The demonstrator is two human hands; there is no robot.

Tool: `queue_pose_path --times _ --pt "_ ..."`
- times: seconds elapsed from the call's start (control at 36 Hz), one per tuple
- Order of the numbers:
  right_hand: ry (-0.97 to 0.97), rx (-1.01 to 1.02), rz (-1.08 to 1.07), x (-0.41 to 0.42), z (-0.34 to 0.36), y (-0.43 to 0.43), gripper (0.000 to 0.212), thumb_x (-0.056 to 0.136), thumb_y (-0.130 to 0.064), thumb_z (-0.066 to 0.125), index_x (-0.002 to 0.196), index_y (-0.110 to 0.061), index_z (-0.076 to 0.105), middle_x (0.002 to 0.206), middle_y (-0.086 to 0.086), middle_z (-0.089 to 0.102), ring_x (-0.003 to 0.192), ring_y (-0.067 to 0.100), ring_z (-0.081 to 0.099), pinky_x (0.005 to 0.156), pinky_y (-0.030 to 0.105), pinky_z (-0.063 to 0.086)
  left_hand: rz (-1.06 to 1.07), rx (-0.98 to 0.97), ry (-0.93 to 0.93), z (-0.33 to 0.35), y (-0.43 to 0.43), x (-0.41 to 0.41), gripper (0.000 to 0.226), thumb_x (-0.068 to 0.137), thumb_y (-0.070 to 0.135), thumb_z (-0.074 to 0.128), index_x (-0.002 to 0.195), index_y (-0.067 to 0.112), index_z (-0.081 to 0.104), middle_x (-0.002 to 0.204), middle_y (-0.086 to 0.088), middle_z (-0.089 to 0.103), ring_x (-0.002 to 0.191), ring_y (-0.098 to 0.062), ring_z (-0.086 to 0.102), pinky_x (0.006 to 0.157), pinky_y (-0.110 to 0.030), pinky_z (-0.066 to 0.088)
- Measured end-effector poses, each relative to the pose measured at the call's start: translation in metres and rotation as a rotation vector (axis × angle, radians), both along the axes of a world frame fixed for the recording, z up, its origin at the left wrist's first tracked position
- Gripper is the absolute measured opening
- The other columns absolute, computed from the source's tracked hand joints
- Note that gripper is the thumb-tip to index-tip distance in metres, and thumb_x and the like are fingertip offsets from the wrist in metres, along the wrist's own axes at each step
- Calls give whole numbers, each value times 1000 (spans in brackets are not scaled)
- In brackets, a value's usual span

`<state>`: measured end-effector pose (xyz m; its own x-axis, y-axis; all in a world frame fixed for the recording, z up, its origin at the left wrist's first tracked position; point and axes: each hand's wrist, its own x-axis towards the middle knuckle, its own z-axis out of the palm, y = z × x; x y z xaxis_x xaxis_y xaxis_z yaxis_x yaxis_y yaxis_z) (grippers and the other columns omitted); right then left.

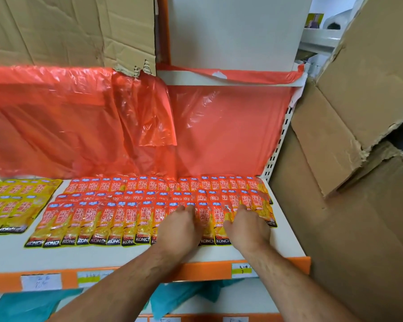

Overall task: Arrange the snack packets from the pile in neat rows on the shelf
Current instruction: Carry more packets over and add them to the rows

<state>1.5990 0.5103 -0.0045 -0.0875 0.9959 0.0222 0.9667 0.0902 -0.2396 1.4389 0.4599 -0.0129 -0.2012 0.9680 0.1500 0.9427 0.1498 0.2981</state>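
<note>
1. The shelf is a white board with an orange front edge. It runs under both hands and away to either side, and both forearms reach in over the edge.
2. The cardboard boxes are stacked off the shelf, to the right of the right hand and well apart from it.
3. The red plastic sheet hangs beyond the fingertips and covers the back of the bay.
4. The red snack packets lie flat in three overlapping rows. The front row passes under both palms, and the other two rows lie beyond the fingertips. The block runs from far left of the left hand to just past the right hand.
5. The yellow packets form a separate block well to the left of the left hand, with bare shelf between it and the red block.
6. The left hand is laid flat on the front row, fingers straight and together, grasping nothing.
7. The right hand lies just to its right, likewise flat on the last packets of that row. We see nothing gripped.
8. We judge the step in hand to be pressing and squaring the right end of the front row. No loose pile is in view, so the red block looks close to done.
9. We judge that the next move calls for a light, even push that keeps the overlap regular. The glossy packets may slide, so the palms should lift straight up.
</note>
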Motion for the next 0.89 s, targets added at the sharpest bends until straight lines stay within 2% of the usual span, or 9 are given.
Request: queue_pose_path --times 0.11,0.22,0.31,0.39,0.44,0.53,0.78,0.89 --pt "5 32 47 -2 1 -3 37 93 -43 57 119 -17 52 107 0 66 94 22 67 62 28 45 -5 40 49 -4 -3 -6 24 93 36 47 106 20 59 99 -1 61 90 -21 55 69 -32 47" --pt "50 76 157 -6 -1 -8 42 96 -43 48 130 -20 53 121 -1 59 111 21 56 84 32 49 7 111 161 -4 -10 -9 33 86 45 52 109 25 64 101 2 65 92 -22 55 75 -36 45" --pt "47 101 289 -15 -3 -14 48 96 -46 45 137 -24 51 136 -5 52 127 19 41 106 36 38 38 168 159 0 -24 -10 40 85 48 53 119 29 62 117 6 65 107 -21 55 87 -39 45" --pt "45 87 428 -29 -4 -23 57 94 -50 47 147 -29 42 154 -5 36 143 20 24 120 40 16 88 171 145 -2 -41 -20 49 83 51 49 127 31 60 130 4 62 121 -24 52 100 -45 42" --pt "44 69 504 -40 -4 -29 62 93 -53 48 149 -31 38 159 -6 29 147 20 17 121 40 9 137 143 141 -6 -53 -30 56 80 54 44 127 30 61 130 3 63 123 -26 52 103 -47 42" --pt "33 25 591 -55 -6 -36 64 92 -57 47 151 -34 34 162 -8 21 149 19 11 121 41 10 193 101 152 -10 -75 -48 59 80 56 42 129 28 61 133 0 61 124 -28 52 103 -48 41" --pt "62 -26 797 -137 -2 -84 65 92 -56 51 151 -33 34 163 -7 20 149 20 15 120 38 16 393 87 148 -12 -154 -114 59 84 55 43 133 26 58 135 -1 60 126 -28 52 102 -50 43" --pt "45 -41 857 -179 2 -112 66 94 -57 47 153 -35 28 164 -7 16 150 19 10 120 37 11 466 141 158 -12 -188 -151 57 82 52 51 131 25 61 131 -1 63 121 -28 56 100 -48 45"
